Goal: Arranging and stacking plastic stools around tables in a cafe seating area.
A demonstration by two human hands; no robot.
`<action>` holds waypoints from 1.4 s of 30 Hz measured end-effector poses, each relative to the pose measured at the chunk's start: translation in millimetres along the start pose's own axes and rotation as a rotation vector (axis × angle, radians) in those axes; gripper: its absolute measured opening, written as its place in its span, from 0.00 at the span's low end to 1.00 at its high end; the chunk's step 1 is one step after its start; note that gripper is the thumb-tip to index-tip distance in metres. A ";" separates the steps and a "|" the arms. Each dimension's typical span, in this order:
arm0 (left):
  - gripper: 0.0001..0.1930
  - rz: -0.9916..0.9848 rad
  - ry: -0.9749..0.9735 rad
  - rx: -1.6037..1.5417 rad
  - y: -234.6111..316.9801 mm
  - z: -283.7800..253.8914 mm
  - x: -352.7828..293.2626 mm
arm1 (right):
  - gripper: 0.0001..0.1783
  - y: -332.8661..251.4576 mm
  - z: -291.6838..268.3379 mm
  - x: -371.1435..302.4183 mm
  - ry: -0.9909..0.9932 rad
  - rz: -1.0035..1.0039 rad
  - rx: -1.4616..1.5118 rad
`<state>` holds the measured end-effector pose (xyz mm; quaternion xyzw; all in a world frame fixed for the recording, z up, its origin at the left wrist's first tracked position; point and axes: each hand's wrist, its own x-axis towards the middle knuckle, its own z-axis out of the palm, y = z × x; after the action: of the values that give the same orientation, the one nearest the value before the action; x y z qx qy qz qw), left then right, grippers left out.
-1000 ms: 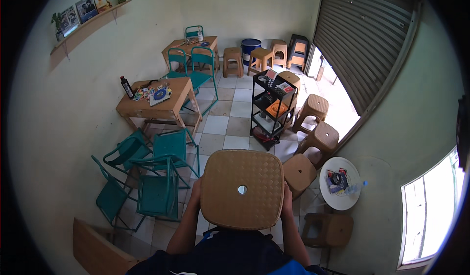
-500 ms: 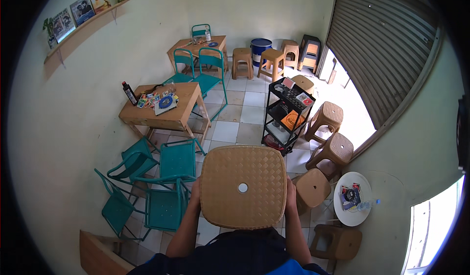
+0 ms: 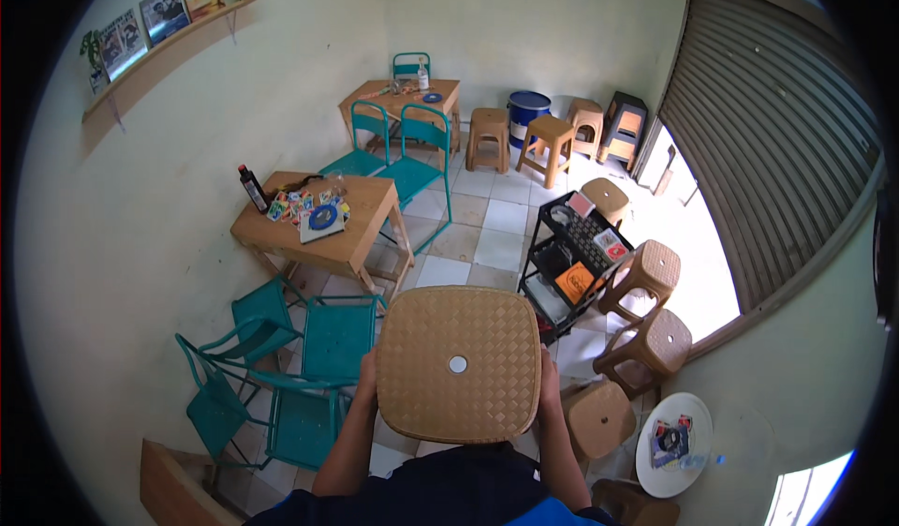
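In front of my body I carry a tan plastic stool [image 3: 459,404] with a woven-pattern seat and a round hole in its middle. Its seat faces up toward me, and its legs are hidden below. My left hand [image 3: 368,376] grips the left edge of the seat, and my right hand [image 3: 549,381] grips the right edge. Most of the fingers are out of sight under the rim. Teal metal chairs [image 3: 339,339] stand to the left of the stool, and a black three-tier cart [image 3: 543,264] stands ahead to the right.
At left, a wooden table [image 3: 375,198] bears cards and a dark bottle [image 3: 251,187]. A far table [image 3: 448,95] stands beyond it. Several brown stools [image 3: 646,343] line the right side, near a white round table [image 3: 646,465]. A blue drum [image 3: 530,104] and a half-raised shutter [image 3: 768,142] are farther back.
The view has tilted up and turned slightly left, so the room's furniture appears shifted, the cart and right-hand stools lower and farther right. Both hands still hold the stool.
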<state>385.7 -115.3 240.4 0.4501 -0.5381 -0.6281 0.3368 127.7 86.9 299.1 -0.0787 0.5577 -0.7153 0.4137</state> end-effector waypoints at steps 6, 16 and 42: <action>0.13 -0.158 -0.023 -0.199 90.3 53.0 41.9 | 0.24 -43.2 20.2 75.2 0.007 0.007 0.010; 0.12 -0.234 0.003 -0.416 94.2 84.9 172.4 | 0.24 -85.0 52.6 201.7 0.039 -0.063 -0.104; 0.13 -0.167 -0.170 -0.394 199.2 112.0 540.1 | 0.19 -105.0 184.6 528.4 0.241 -0.160 -0.136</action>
<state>70.9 -602.3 327.6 0.3639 -0.3926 -0.7823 0.3185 -160.3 -403.7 272.9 -0.0645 0.6423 -0.7109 0.2792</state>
